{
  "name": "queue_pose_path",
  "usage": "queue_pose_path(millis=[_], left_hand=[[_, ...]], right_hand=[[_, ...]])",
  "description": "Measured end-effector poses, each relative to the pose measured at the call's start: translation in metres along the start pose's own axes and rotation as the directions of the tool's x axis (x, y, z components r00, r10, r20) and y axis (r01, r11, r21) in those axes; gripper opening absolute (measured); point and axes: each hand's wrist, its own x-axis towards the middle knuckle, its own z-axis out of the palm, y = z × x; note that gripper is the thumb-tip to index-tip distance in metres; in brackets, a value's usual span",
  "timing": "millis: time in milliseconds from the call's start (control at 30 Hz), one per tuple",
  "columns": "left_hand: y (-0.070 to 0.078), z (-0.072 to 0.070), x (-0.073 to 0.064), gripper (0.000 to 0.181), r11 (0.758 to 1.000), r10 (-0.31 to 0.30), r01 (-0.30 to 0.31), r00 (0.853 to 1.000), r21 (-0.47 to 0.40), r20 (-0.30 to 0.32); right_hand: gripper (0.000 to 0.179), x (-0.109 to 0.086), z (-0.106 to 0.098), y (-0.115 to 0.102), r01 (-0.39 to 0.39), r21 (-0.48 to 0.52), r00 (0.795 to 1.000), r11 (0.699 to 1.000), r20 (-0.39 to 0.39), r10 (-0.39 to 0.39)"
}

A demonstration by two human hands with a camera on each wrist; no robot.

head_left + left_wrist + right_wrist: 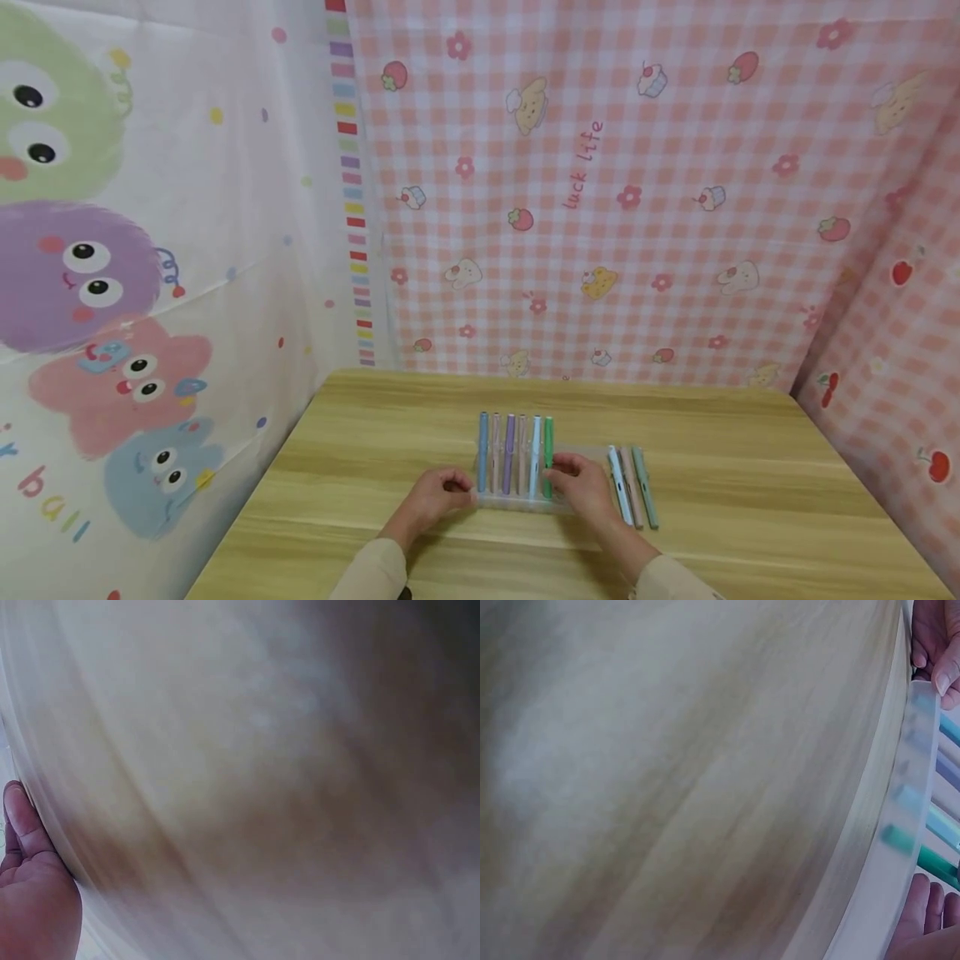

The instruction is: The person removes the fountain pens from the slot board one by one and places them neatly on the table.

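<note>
A translucent pen tray (517, 504) lies on the table with several capped pens side by side in its left part, including a blue pen (483, 450), a purple pen (509, 454) and a light blue pen (536, 454). My left hand (437, 493) pinches the tray's front left corner between thumb and fingers. With thumb and fingers my right hand (583, 485) holds the green pen (549, 433), rightmost of the row. In the right wrist view, the green pen's end (897, 838) shows through the tray's frosted front wall. The left wrist view catches only part of my left hand (34, 892).
Right of the tray, three pens lie slanted on the wooden table (750, 483): a light blue one (619, 485), a pinkish-brown one (632, 487) and a grey-green one (645, 487). A pink checked cloth (600, 250) hangs behind the table, with printed cloths at both sides.
</note>
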Motion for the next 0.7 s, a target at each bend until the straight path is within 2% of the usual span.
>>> queue_pose_path(millis=[233, 367, 700], left_hand=[[0.002, 0.000, -0.001, 0.014, 1.000, 0.012, -0.012, 1.000, -0.013, -0.002], [0.002, 0.000, 0.000, 0.015, 1.000, 0.005, -0.005, 1.000, -0.008, 0.002], [0.002, 0.000, 0.000, 0.014, 1.000, -0.007, 0.007, 1.000, 0.013, -0.007]], right_hand=[[0.030, 0.001, 0.002, 0.000, -0.039, 0.007, 0.999, 0.999, -0.002, 0.039], [0.029, 0.002, 0.002, -0.001, -0.054, 0.004, 0.998, 0.999, -0.030, 0.054], [0.028, -0.006, -0.001, -0.019, 0.028, 0.144, 0.998, 0.989, -0.068, -0.018]])
